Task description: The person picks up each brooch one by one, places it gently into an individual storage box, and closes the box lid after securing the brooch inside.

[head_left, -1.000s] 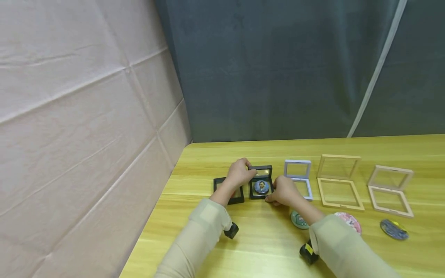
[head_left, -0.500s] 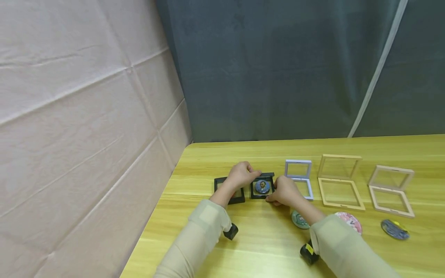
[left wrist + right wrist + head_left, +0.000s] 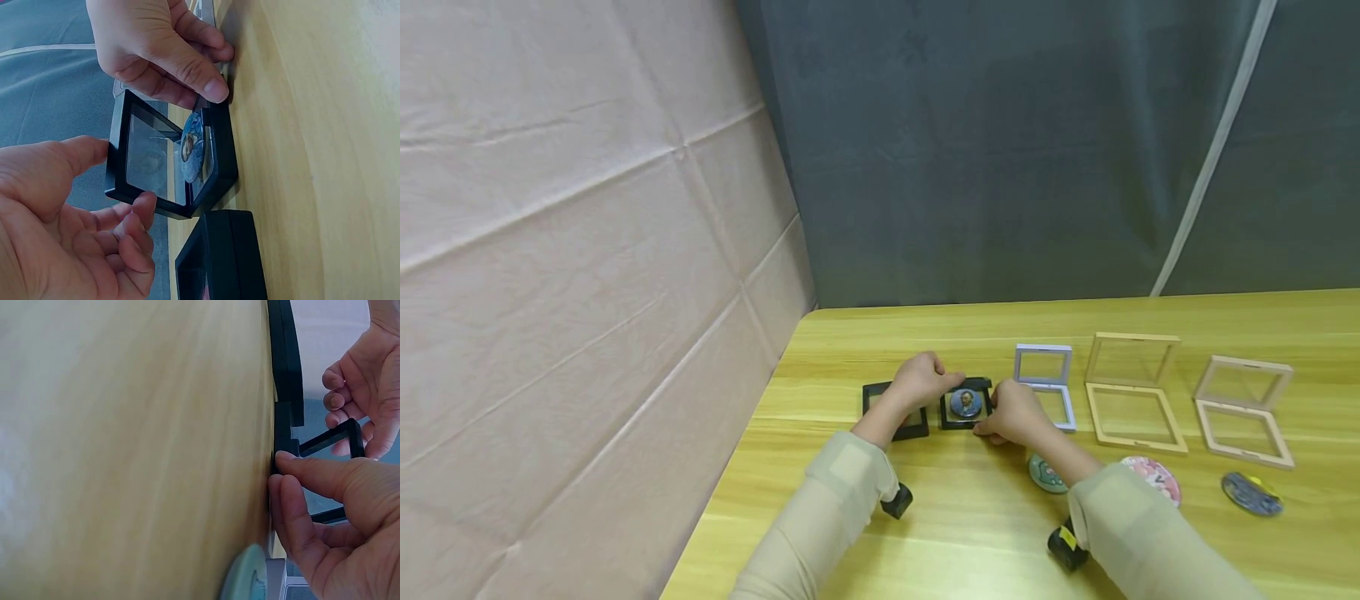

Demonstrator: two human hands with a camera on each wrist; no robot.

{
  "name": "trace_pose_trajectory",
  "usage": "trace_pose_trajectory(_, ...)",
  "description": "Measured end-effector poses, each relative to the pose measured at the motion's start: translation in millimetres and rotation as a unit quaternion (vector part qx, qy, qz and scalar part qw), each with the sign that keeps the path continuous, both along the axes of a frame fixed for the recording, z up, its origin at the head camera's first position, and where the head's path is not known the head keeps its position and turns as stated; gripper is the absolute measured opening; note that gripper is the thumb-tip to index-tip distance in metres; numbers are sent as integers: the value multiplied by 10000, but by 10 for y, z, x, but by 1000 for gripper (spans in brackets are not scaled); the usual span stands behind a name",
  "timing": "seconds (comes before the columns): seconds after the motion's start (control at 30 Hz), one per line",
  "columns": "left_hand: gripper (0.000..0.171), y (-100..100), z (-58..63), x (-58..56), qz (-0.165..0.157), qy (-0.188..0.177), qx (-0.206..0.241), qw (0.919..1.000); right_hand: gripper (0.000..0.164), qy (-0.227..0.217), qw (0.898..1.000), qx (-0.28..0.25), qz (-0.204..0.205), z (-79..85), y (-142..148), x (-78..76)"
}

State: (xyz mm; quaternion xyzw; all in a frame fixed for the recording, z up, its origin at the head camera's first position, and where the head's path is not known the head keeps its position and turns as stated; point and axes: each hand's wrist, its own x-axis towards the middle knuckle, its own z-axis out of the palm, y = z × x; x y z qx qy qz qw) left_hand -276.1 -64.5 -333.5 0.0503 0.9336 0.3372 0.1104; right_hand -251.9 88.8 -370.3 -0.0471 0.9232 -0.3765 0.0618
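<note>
A small black hinged display frame (image 3: 957, 426) lies on the table with its lid (image 3: 119, 128) tilted partway over the base. Inside the base sits a round blue pin badge (image 3: 966, 403) bearing a portrait. My left hand (image 3: 919, 382) pinches the lid's free edge between thumb and finger. At the base's near right corner, my right hand (image 3: 1017, 412) grips the edge between thumb and fingertips, plain in the right wrist view. Left of it lies a second black display frame (image 3: 913, 432), partly hidden by my left wrist.
Lavender (image 3: 1060, 389), yellow (image 3: 1138, 389) and pale beige (image 3: 1243, 410) display frames stand with lids raised, to the right. Nearer lie a green badge (image 3: 1045, 473), a pink badge (image 3: 1156, 479) and a grey-blue badge (image 3: 1251, 494). A pale cloth wall (image 3: 625, 333) borders the left.
The black frame's lid has swung from nearly upright down toward the base, my left hand moving down and slightly right with it. My right hand stays at the base's corner.
</note>
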Motion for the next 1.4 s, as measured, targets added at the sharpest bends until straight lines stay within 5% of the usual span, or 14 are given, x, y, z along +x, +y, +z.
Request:
trace_pose_trajectory(0.2,35,-16,-47,19,-150,-310,-100,9994,33,6,10000,70,17,-8,4,-12)
trace_pose_trajectory(0.57,34,-18,-70,33,-215,-249,-251,9991,27,-45,10000,-42,-37,-15,0,-11)
trace_pose_trajectory(0.77,58,-13,-88,41,-225,-226,-467,9984,27,-90,9999,-48,-67,-27,-2,-22)
trace_pose_trajectory(1.1,44,-9,-106,40,-384,79,-797,9960,26,-127,9998,-96,-75,-19,0,-12)
trace_pose_trajectory(1.4,39,55,-106,47,-356,280,-1590,9862,24,-102,9999,-92,-86,-18,-3,-6)
